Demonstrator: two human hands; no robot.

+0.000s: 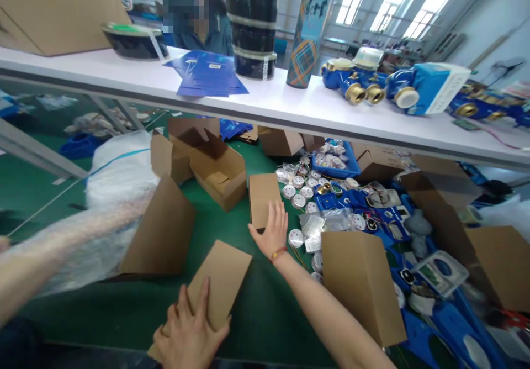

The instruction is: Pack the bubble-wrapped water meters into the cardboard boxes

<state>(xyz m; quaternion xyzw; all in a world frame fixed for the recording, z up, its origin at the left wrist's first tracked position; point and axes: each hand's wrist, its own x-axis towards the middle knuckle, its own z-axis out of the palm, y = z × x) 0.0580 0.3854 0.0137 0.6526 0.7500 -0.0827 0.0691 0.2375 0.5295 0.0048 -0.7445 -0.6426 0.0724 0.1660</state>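
My left hand [190,333] lies at the bottom centre on the near end of a flat folded cardboard box [223,278]. Its fingers rest on top and the thumb hooks the right edge, gripping it. My right hand [270,230] reaches forward with fingers stretched out flat against the lower face of a small upright cardboard box [263,195] on the green table [265,314]. A red string band sits on that wrist. Nothing is enclosed in the right hand.
A blurred arm [62,247] of another person crosses from the left over a plastic bag [120,170]. Open cartons [219,173], a tall carton [360,286], round white dials [296,184] and blue parts [360,200] crowd the table. Overhead, a white shelf [290,109] carries blue water meters [430,87]. A person stands behind it.
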